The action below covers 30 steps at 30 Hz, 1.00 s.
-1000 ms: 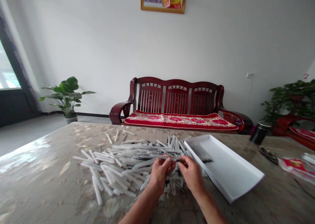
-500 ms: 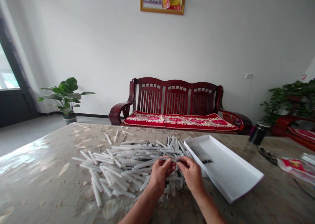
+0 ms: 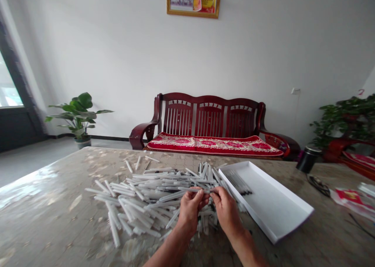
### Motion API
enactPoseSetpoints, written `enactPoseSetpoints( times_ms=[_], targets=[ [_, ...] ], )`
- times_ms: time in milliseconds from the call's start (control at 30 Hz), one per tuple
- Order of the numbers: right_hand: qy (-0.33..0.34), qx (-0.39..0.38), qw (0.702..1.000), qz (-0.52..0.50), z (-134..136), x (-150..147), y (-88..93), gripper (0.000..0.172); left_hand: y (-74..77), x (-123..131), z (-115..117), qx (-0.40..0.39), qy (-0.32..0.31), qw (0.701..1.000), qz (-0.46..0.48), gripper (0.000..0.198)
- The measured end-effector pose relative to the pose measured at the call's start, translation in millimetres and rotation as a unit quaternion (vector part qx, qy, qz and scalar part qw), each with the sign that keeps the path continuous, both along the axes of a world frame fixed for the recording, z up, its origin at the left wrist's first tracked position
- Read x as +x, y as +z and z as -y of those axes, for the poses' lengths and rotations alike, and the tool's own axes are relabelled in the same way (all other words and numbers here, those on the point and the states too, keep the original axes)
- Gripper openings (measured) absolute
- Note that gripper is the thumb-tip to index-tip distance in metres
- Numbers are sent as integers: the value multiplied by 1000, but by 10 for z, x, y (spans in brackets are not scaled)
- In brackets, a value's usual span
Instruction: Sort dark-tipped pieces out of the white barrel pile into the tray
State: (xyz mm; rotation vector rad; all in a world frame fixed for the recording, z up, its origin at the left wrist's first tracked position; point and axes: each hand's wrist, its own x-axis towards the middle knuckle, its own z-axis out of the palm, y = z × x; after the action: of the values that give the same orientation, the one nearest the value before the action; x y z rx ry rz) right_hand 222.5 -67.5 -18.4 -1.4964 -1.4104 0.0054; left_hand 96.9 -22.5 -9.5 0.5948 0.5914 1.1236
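A big heap of white pen barrels (image 3: 146,196) lies spread over the marbled table (image 3: 47,216). Just above the near edge of the heap, my left hand (image 3: 190,210) and my right hand (image 3: 226,210) meet with fingertips pinched together. Between them they hold one thin pen (image 3: 202,189), light on the left end and dark at the right. Both hands are closed on it. To the right, a shallow white tray (image 3: 275,216) holds several dark pens (image 3: 238,182) laid in its far corner.
A black cup (image 3: 308,159) and a dark cable (image 3: 319,184) sit at the table's right side, with red packets (image 3: 353,196) beyond. Behind the table stand a red wooden bench (image 3: 211,130) and potted plants (image 3: 77,116).
Both hands stay pinched on the same pen over the heap, shifting only slightly. The view has tipped a little.
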Motion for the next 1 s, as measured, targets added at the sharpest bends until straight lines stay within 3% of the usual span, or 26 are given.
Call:
enactPoseSetpoints(
  times_ms=[200,367,600,800,1000],
  targets=[
    [-46,4,994,101,2,-76,52,29,-6,15,31,27,2,1000,-16,47],
    [-51,-39,996,70,-13,-65,49,42,-7,30,35,48,2,998,-35,47],
    [13,-27,1000,9,18,-31,58,30,21,-4,-15,39,0,998,-46,46],
    [-6,-93,996,9,24,-10,84,44,-1,12,-8,45,-12,997,-61,46],
    [20,-66,998,7,27,-27,106,32,-9,8,-19,42,-8,998,-56,46]
  ],
)
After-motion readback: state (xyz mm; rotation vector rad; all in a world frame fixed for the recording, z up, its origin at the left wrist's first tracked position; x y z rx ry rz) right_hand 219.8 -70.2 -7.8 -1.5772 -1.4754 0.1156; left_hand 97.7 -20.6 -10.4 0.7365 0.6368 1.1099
